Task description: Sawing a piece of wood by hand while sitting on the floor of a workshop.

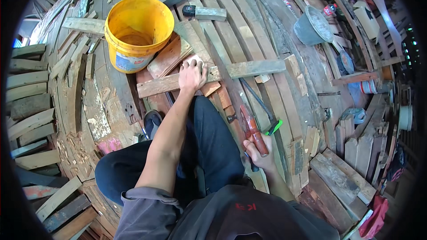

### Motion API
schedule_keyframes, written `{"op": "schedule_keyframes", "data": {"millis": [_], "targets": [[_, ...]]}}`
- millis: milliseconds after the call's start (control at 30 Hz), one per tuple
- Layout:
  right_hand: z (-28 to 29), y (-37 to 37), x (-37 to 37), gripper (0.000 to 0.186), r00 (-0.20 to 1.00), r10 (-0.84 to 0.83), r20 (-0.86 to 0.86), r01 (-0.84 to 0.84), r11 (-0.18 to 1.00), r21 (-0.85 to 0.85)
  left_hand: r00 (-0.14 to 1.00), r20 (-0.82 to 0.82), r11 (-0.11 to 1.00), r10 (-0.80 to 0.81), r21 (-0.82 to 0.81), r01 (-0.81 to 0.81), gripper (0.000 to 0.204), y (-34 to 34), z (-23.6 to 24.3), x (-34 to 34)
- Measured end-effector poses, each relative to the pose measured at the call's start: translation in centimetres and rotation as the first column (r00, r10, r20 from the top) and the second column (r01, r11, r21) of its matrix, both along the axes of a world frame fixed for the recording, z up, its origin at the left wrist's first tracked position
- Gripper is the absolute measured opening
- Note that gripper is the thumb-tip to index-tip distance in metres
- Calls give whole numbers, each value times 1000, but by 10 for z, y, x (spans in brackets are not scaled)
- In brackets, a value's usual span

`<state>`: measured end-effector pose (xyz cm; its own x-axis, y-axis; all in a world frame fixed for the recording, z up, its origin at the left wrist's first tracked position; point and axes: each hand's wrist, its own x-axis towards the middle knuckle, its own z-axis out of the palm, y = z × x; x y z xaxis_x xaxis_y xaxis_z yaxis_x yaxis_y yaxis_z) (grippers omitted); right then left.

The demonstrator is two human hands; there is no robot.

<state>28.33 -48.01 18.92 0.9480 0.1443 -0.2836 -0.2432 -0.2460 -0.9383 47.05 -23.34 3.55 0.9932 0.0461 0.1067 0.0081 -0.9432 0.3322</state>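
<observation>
Our left hand (pixel 193 78) lies bent-fingered over a wooden board (pixel 155 86) — whether it grips, we cannot tell. Our right hand (pixel 261 154) is wrapped round a reddish-brown tool (pixel 252 126), which points away from us. A yellow bucket (pixel 113 53) stands beyond the left hand — a green-ended dark bar (pixel 257 99) lies near the right.

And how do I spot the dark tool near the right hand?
From the yellow bucket, look down and right to the right hand. Just above it, the dark tool slants over wooden slats. Unlike its neighbours, it has a bright green end.
</observation>
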Motion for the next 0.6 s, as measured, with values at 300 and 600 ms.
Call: {"op": "schedule_keyframes", "data": {"millis": [300,600], "targets": [[-5,2,-15,20,984,54,168,-49,998,-31,986,-138,994,-90,45,97,46,-26,16,16],[6,10,-12,23,999,-37,32,36,999,22,934,-260,958,246,-79,-275,44,-15,10,17]]}}
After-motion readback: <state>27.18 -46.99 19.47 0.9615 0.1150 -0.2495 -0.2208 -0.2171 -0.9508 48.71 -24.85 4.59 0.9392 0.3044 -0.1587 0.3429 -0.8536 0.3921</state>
